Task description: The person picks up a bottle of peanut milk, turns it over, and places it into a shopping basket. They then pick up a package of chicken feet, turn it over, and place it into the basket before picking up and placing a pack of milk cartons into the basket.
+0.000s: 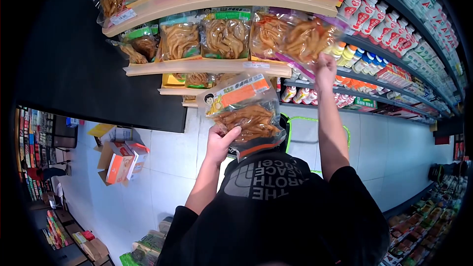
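My left hand (pixel 221 140) grips a clear bag of chicken feet (pixel 249 120) with an orange label, the thumb pressed across its front, held before my chest below the shelves. Raised to the right, my right hand (pixel 325 71) pinches the lower corner of a purple-edged bag of chicken feet (pixel 308 42). That bag is slightly blurred and tilted at the right end of the middle shelf, overlapping another purple-edged bag (pixel 270 32) in a yellow box. To its left stand a green-topped bag (pixel 226 34) and a blue-topped bag (pixel 181 39).
Price tags line the pale shelf edge (pixel 207 66). Shelves of bottles (pixel 379 22) curve along the right. A green-rimmed cart or basket (pixel 315 118) is partly behind my right arm. An open cardboard box (pixel 120 162) sits on the tiled floor (pixel 165 162) at left.
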Demonstrator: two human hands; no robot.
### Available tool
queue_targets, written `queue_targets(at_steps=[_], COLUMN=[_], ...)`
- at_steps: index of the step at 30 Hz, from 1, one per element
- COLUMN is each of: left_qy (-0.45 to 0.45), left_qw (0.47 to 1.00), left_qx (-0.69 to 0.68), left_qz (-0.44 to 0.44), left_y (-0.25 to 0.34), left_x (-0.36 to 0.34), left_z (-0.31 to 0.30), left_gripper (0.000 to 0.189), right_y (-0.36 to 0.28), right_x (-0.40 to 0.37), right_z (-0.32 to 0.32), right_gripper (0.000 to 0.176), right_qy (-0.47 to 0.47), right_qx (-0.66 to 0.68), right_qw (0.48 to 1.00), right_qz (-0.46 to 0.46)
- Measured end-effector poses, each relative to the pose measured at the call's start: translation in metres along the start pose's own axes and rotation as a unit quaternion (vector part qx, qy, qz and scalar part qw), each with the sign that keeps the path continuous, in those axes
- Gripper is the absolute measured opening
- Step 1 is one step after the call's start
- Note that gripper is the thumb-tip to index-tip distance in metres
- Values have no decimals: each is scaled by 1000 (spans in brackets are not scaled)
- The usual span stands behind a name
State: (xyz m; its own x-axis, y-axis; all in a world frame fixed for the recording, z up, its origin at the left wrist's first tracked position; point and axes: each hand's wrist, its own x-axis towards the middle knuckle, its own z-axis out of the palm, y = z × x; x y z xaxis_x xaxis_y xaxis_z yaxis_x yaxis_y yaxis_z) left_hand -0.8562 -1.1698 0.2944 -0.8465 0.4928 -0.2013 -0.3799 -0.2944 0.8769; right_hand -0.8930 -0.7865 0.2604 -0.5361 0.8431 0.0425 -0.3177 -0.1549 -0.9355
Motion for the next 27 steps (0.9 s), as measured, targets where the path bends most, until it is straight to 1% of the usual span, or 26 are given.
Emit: queue_targets(at_steps=[1,2,5,7,9,11,14,15,16,18,19,20,22,23,24,25,26,27], left_qy=[-1,-3,-2,-13,-26,-31,-46,-48,-49,-44,-42,-40,-36,-29,-20,-12,-4,5], left_qw=[1000,1000,1000,999,999,999,999,999,998,999,999,999,999,999,1000,1000,1000,1000], left_qx=[2,6,20,21,18,19,22,23,25,26,27,28,30,22,18,13,9,6], left_qz=[0,-1,-8,-21,-34,-23,-13,-7,0,10,13,12,11,4,5,7,9,25], left_y=[0,1,-10,-10,-7,-5,-2,-3,-3,1,3,3,2,2,1,0,-2,-3], left_x=[0,1,6,8,9,11,10,9,9,6,4,2,-1,-2,-4,-6,-7,-7], left_z=[1,1,-6,-4,1,5,8,8,8,10,11,10,7,5,4,2,0,0], left_gripper=[36,37,37,38,38,38,37,37,37,38,39,39,40,39,39,40,40,40], right_y=[0,-1,-5,-13,-16,-17,-6,-11,-4,7,1,7,17,48,47,44,39,34], right_x=[0,0,3,-3,-6,-7,-1,-3,6,25,27,38,47,76,73,65,59,58], right_z=[-13,-27,-60,-68,-69,-63,-51,-38,-33,-11,5,14,40,32,37,43,48,49], right_gripper=[12,9,10,11,10,8,7,6,5,5,8,11,8,12,15,18,21,39], right_qy=[4,44,10,-8,-30,-43,-88,-94,-121,-123,-107,-126,-134,-170,-139,-104,-67,-107], right_qx=[41,37,43,21,34,42,22,-1,10,8,-6,-4,-36,-187,-321,-447,-562,-554], right_qw=[999,998,999,1000,999,997,995,995,992,992,993,991,990,965,929,871,793,801], right_qz=[-1,11,6,15,20,39,43,41,46,32,51,50,25,-69,-124,-177,-226,-202])
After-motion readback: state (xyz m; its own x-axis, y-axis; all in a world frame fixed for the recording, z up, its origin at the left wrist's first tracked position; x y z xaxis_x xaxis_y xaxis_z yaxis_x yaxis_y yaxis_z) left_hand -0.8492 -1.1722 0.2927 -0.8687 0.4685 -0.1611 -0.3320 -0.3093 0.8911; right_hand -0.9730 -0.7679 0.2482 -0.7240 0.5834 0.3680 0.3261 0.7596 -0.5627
